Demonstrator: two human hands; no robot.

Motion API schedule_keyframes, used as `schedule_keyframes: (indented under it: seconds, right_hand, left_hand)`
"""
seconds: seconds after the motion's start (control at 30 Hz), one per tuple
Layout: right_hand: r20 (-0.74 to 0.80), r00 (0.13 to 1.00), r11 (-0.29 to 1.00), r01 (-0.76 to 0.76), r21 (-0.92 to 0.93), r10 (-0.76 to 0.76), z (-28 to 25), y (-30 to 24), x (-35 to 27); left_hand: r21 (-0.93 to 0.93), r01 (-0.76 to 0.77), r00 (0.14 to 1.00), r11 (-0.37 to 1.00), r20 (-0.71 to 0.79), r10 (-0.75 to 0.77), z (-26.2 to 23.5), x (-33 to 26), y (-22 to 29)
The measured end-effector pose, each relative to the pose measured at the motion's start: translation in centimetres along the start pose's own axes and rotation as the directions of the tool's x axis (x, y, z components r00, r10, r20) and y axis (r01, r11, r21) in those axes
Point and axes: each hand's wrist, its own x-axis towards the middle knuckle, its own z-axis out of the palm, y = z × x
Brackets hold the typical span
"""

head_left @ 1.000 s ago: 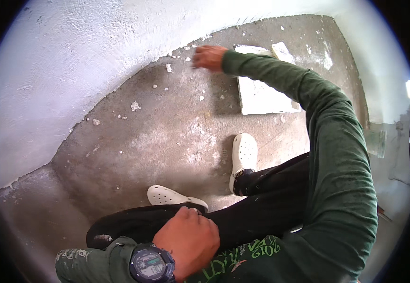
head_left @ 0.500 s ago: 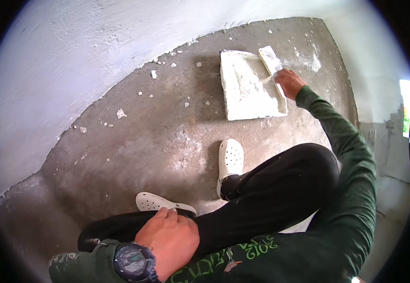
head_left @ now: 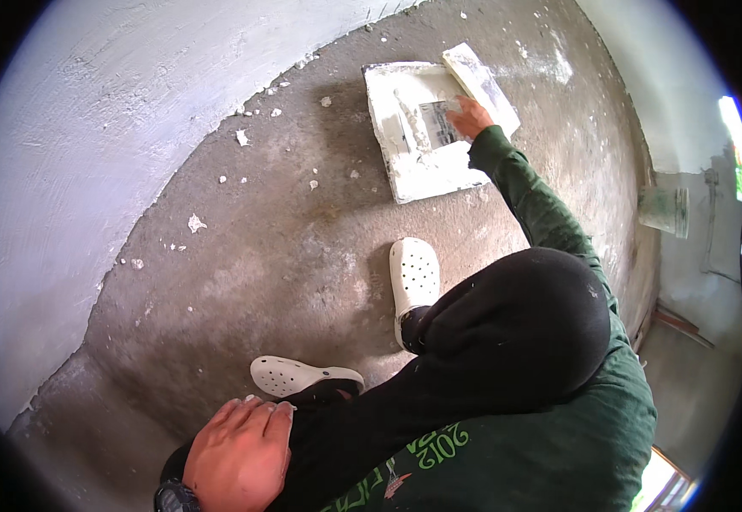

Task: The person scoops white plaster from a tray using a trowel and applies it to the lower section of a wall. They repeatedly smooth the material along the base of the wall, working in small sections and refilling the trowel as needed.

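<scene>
Left hand (head_left: 239, 452) is resting flat on the person's knee, fingers loosely together, holding nothing. White clogs (head_left: 414, 277) are standing on the concrete floor (head_left: 286, 256). Right hand (head_left: 471, 118) is gripping a putty knife (head_left: 438, 124), its blade lying on the plaster-smeared white board (head_left: 405, 162) near the wall (head_left: 89, 128).

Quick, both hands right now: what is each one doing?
Left hand: empty, resting palm down on the left knee.
Right hand: closed on a putty knife laid on the white plaster board.
</scene>
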Motion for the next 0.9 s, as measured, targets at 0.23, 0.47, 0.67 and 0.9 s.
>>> schedule_keyframes:
  seconds: [0.23, 0.47, 0.67, 0.9]
  right_hand:
    - [-0.124, 0.961, 0.933, -0.202, 0.299, 0.248, -0.4, -3.1, 0.4]
    - [-0.140, 0.972, 0.948, -0.144, 0.284, 0.190, 1.0, -3.5, 0.7]
    - [-0.086, 0.995, 0.967, -0.018, 0.253, 0.041, 2.2, -3.8, 0.7]
    - [0.233, 0.972, 0.985, -0.031, 0.169, -0.009, 2.1, -0.4, 1.7]
  left_hand:
    - [-0.055, 0.047, 0.999, 0.997, 0.004, -0.047, 0.1, 0.1, -0.2]
    - [-0.063, 0.031, 0.999, 0.998, -0.007, -0.032, 0.0, 0.3, -0.4]
    - [-0.073, 0.004, 1.000, 0.997, -0.015, -0.005, 0.1, 0.2, -0.4]
    - [-0.056, 0.015, 0.999, 0.998, -0.032, -0.017, 0.4, 0.4, 0.2]
